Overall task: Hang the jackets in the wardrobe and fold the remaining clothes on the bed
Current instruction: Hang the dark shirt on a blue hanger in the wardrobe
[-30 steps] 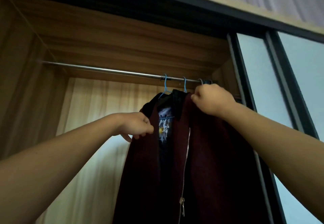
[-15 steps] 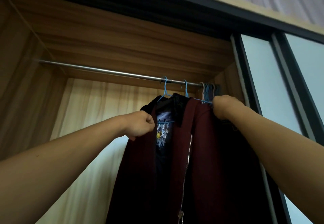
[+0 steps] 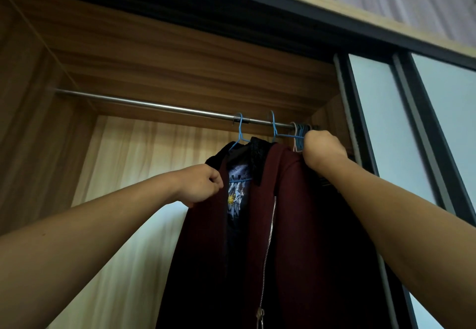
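- Wardrobe [image 3: 28,128] walls of brown wood frame the view from below, with a pale striped back panel behind the clothes.
- A metal rail [image 3: 144,104] runs across the upper part of the wardrobe, from the left wall to the right corner.
- The maroon jacket [image 3: 298,225] hangs from the rail on the right half of the wardrobe, its front open at the top and its silver zipper [image 3: 268,246] running down the middle.
- A blue hanger [image 3: 273,128] hooks over the rail above the jacket's collar; one of its arms slants right to the jacket's shoulder.
- The left hand [image 3: 199,185] has its fingers curled tight round the jacket's left front edge, just below the collar.
- The right hand [image 3: 322,148] is a closed fist that clutches the jacket's right shoulder, where the hanger arm ends; only the back of the hand shows.
- A dark printed shirt [image 3: 235,200] hangs just behind the jacket's open front, on a second blue hanger [image 3: 240,133] hooked to the rail a little to the left.
- A bunch of spare hangers [image 3: 298,133] crowds the rail's right end, touching the right hand.
- A sliding door [image 3: 386,128] with frosted panels and dark frames stands to the right of the opening.
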